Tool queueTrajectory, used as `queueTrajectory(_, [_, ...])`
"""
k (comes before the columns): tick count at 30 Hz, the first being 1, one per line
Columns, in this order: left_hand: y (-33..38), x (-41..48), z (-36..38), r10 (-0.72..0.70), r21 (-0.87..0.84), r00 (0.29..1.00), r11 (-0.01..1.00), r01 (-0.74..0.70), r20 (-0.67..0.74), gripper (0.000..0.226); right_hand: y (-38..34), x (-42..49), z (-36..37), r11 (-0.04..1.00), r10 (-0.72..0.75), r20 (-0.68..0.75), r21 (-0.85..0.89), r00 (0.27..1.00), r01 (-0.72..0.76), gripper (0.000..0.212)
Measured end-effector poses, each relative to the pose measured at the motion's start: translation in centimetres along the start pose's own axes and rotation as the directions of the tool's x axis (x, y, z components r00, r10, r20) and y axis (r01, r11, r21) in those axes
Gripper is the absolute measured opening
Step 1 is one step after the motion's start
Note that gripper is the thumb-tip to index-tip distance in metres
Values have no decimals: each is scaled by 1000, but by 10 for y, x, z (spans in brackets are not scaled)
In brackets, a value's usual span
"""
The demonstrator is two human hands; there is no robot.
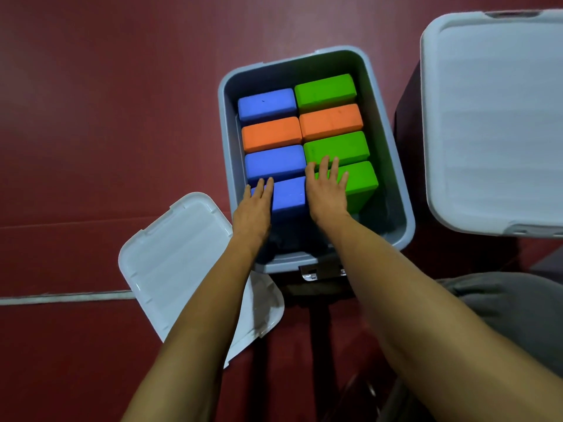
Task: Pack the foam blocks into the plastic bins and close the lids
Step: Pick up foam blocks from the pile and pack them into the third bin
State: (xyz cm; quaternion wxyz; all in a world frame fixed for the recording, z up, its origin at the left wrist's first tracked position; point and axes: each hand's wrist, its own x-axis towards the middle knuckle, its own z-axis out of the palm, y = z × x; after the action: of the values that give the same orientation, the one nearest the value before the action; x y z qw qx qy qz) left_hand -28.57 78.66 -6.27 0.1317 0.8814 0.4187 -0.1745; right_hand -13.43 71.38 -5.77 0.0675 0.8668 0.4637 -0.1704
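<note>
On the left, a loose white lid [182, 263] lay flat on the red floor [91, 117], partly hidden by the left forearm. Beside it stood an open grey plastic bin [227, 95] holding eight foam blocks in two columns. The left column ran blue, orange, blue, blue from far to near. The left hand [254, 208] rested flat with straight fingers on the nearest blue block [289, 193], grasping nothing. The right column ran green, orange, green, green. The right hand [327, 193] lay flat with fingers spread on the nearest green block [362, 184], its fingertips reaching the next green block [341, 146]. Farther right, a second white lid [493, 123] sat on something dark, with grey cloth [518, 309] below it.
</note>
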Motion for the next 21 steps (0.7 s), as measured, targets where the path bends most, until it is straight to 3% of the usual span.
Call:
queueTrajectory(3, [6, -6, 2, -52, 47, 994, 997, 56, -91, 103, -9, -1, -4, 999, 33, 8, -2, 999, -33, 80])
queueTrajectory(7, [23, -8, 0, -239, -138, 943, 968, 211, -231, 81, -27, -9, -12, 1000, 6, -7, -9, 1000, -6, 86])
queueTrajectory(10, [28, -8, -1, -299, -285, 936, 928, 240, -185, 52, -35, -20, -6, 985, -168, -52, -45, 984, 166, 71])
queueTrajectory(12, [27, -9, 1, -284, -290, 943, 930, 227, -171, 49, -34, -22, -3, 974, -221, -23, -47, 975, 220, 66])
queueTrajectory(16, [28, -11, 3, -268, -317, 954, 924, 214, -136, 55, -34, -19, -8, 975, -221, 34, -25, 975, 222, 63])
queueTrajectory(21, [25, -17, -11, -225, -264, 972, 943, 201, -66, 29, -57, -26, -15, 995, -101, 83, -8, 991, 102, 46])
